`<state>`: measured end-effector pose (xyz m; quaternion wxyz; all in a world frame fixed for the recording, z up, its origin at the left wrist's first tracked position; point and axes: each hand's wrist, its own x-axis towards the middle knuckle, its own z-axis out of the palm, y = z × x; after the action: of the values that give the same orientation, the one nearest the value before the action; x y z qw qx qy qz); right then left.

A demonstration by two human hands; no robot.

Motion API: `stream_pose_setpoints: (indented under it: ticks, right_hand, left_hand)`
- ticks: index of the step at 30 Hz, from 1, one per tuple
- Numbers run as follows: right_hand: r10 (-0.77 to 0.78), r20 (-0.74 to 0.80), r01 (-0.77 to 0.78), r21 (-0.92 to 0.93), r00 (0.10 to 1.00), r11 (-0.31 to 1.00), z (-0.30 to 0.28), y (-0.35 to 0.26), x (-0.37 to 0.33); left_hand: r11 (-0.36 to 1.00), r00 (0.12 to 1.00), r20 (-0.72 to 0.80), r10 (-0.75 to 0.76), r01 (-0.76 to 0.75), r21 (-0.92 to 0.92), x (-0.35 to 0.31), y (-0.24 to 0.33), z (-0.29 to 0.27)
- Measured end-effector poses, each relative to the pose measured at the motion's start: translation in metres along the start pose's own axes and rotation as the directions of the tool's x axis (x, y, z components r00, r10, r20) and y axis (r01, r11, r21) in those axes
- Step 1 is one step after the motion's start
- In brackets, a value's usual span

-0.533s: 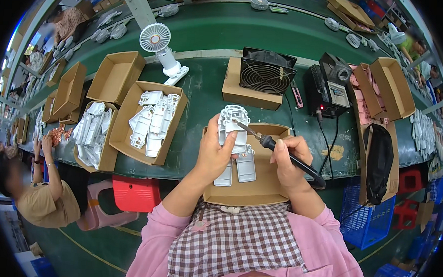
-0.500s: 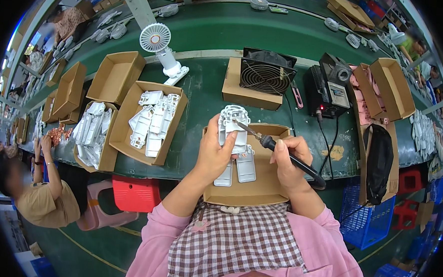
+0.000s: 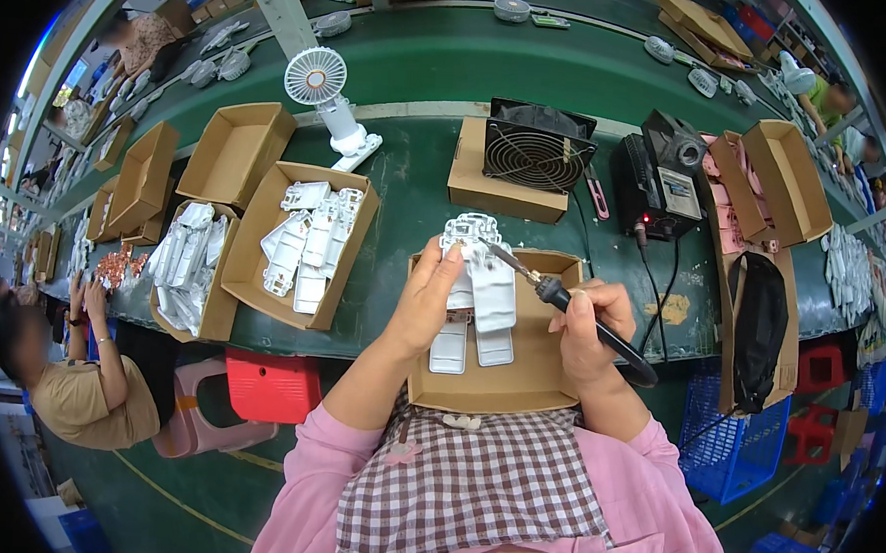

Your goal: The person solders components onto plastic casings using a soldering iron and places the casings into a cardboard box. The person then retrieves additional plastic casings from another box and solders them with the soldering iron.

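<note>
Soldering iron (image 3: 552, 291) in right hand (image 3: 595, 335) across box (image 3: 543, 377) edge

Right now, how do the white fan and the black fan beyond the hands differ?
The white fan has a round head on a slim stem; the black fan is a boxy, squarish frame.
The white fan stands on the green bench, while the black fan sits on a cardboard box.
Both have round guards.
</note>
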<state>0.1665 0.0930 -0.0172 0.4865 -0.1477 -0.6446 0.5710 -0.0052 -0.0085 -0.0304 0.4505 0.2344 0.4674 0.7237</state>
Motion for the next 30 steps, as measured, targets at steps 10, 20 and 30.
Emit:
stream_pose_setpoints:
  ticks: [10,20,30]
  right_hand:
    - [0.090,0.021,-0.086,-0.147,0.996,0.985,0.002,-0.001,0.002]
    - [0.125,0.065,-0.108,-0.222,0.990,0.969,0.006,-0.006,0.005]
    - [0.165,0.046,-0.151,-0.229,0.985,0.962,0.007,-0.006,0.005]
  left_hand:
    - [0.916,0.994,-0.025,0.104,-0.086,0.392,-0.004,0.001,0.005]
    - [0.871,0.983,-0.149,0.107,-0.020,0.492,-0.006,0.011,0.015]
    - [0.883,0.983,-0.149,0.112,-0.029,0.469,-0.007,0.010,0.014]
